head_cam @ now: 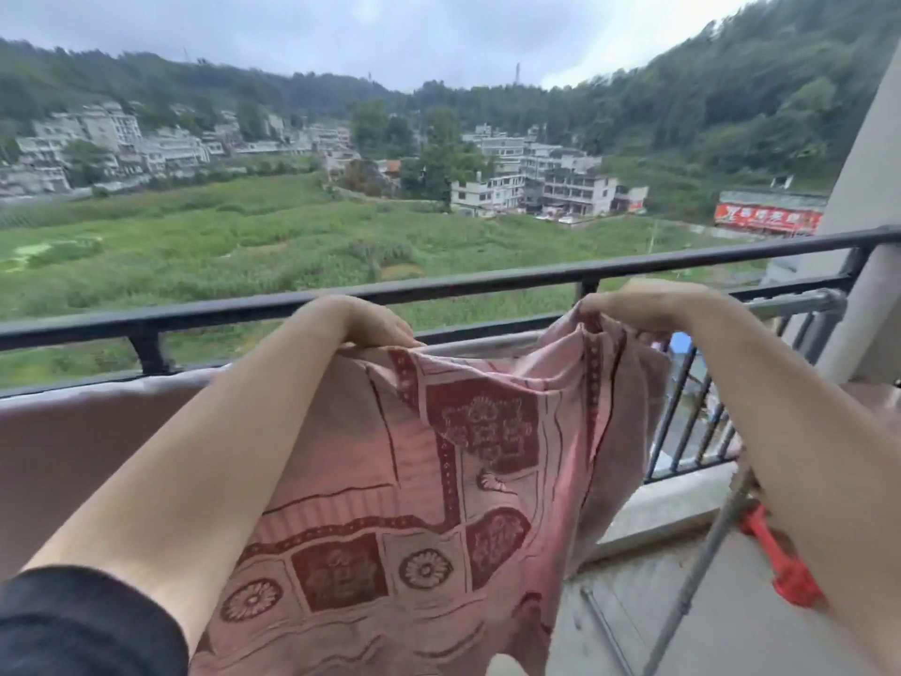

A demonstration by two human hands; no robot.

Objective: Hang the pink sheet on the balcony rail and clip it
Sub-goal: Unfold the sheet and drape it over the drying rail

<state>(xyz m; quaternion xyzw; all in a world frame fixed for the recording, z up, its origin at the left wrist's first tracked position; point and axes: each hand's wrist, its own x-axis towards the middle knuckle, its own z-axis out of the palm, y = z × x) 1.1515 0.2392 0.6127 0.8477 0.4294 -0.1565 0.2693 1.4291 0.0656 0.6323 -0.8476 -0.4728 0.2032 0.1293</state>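
Note:
The pink sheet (429, 480), patterned with dark red flowers and borders, hangs down in front of me from its top edge. My left hand (370, 324) grips that edge on the left, and my right hand (629, 307) pinches it on the right. Both hands are up at the level of the black balcony rail (487, 285), with the sheet's top edge near a lower grey bar (487, 341). A red clip (780, 563) hangs on a metal pole at the lower right, partly hidden by my right forearm.
A plain mauve cloth (73, 431) is draped over the lower bar on the left. A metal drying-rack pole (702, 573) slants up at the right, beside a grey wall pillar (868, 197). The concrete balcony floor (634, 602) lies below; fields and buildings are beyond the rail.

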